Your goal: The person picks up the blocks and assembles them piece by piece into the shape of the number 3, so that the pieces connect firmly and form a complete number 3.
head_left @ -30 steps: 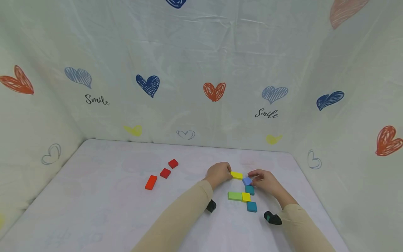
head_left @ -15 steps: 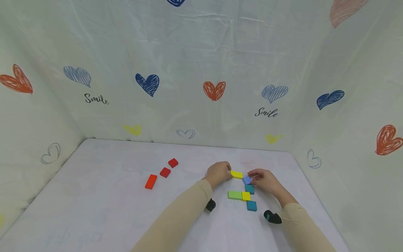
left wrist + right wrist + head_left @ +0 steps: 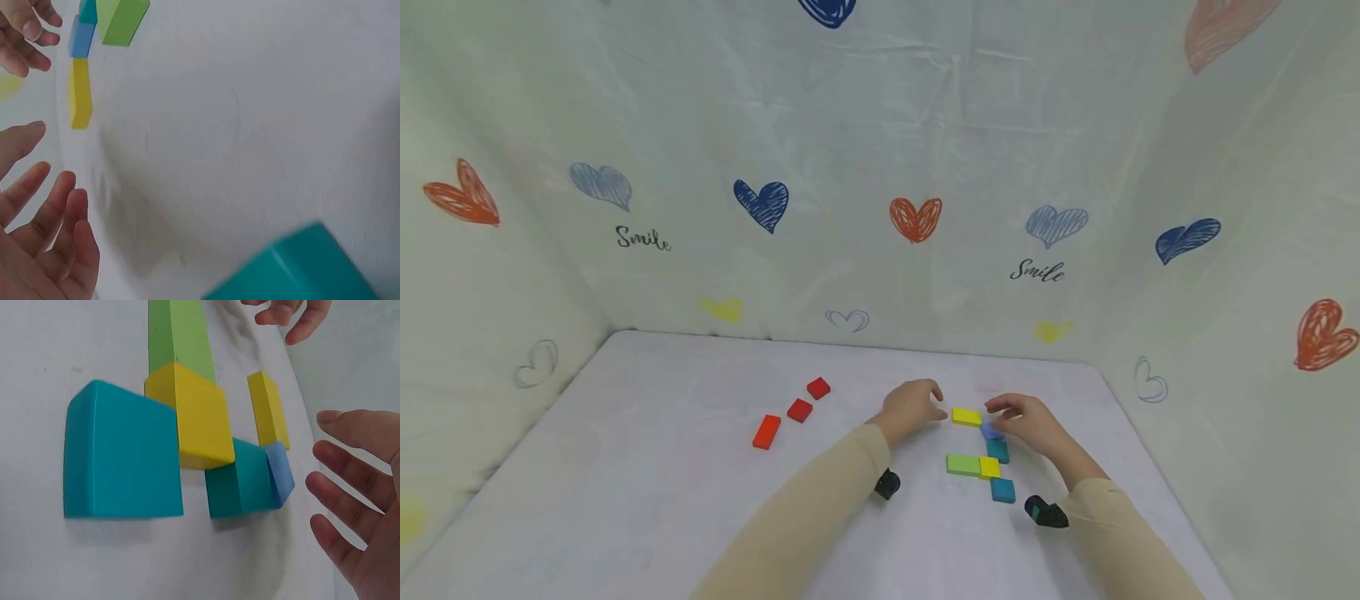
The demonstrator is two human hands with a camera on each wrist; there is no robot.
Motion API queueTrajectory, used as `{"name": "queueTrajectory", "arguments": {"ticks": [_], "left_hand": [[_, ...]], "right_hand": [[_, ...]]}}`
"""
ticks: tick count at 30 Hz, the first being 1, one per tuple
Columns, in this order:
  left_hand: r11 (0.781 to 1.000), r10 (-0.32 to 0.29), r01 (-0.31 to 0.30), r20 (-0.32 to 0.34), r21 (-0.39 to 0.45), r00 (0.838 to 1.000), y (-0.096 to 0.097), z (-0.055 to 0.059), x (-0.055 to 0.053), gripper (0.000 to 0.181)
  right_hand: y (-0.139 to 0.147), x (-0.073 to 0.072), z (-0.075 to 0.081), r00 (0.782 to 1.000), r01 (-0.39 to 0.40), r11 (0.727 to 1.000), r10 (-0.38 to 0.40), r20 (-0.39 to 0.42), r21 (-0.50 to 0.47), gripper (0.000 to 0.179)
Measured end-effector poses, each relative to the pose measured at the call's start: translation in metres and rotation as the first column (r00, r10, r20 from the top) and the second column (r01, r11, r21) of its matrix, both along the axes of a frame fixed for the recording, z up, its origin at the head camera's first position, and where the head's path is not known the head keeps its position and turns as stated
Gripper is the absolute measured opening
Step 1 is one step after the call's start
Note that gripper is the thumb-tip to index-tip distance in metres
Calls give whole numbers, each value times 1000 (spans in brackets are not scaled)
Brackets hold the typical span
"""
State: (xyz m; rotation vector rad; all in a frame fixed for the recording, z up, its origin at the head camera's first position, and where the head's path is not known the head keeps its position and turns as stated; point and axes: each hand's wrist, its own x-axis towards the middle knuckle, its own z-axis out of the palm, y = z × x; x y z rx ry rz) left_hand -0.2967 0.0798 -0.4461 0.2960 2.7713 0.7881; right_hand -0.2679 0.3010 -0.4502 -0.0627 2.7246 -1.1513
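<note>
Yellow oblong block point(image 3: 966, 417) touching blue block point(image 3: 991, 432), left hand point(image 3: 912, 408) beside the yellow, right hand point(image 3: 1030, 423) near the blue, both released, loosely spread.

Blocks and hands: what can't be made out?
Blue block, head view: partly covered by the right hand.
Light green block, right wrist view: one end cut off by top edge.
Teal object, left wrist view: cut off by bottom edge; can't tell what it is.
</note>
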Motion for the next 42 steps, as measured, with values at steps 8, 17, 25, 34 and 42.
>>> {"name": "queueTrajectory", "arguments": {"ticks": [8,17,25,34,42], "left_hand": [[999,-1,1,3,42,1000,-24,7,9,31],[996,27,-28,8,79,1000,-57,15,23,35],[993,62,-62,3,99,998,-88,12,34,34],[992,111,-111,-5,66,994,-119,12,39,34],[997,80,-81,-74,2,994,-155,13,32,34]], "right_hand": [[-30,0,7,995,-87,996,87,-42,3,29],[-68,4,10,985,-164,986,162,-57,-24,28],[-92,7,2,971,-228,971,221,-94,-74,25],[-120,12,-2,964,-258,956,245,-104,-139,26],[-144,16,-1,958,-286,946,280,-56,-153,27]]}}
